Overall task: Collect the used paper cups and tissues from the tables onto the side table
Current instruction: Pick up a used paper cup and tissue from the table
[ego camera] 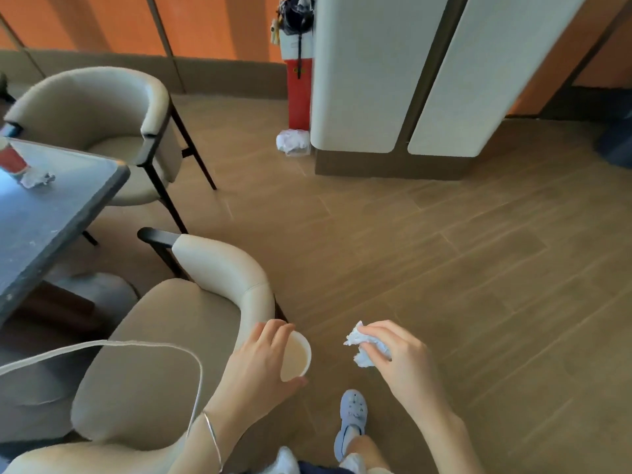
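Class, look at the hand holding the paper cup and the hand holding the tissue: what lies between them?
In the head view, only bare wooden floor shows between the left hand with the paper cup and the right hand with the tissue.

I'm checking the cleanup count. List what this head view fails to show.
- Red cup: cut off by the left edge; contents unseen.
- Grey table: mostly out of frame, so other litter is unknown.
- White cup: left hand covers its outside.
- Side table: not in view.
- White bundle by the pillar: too small to identify.
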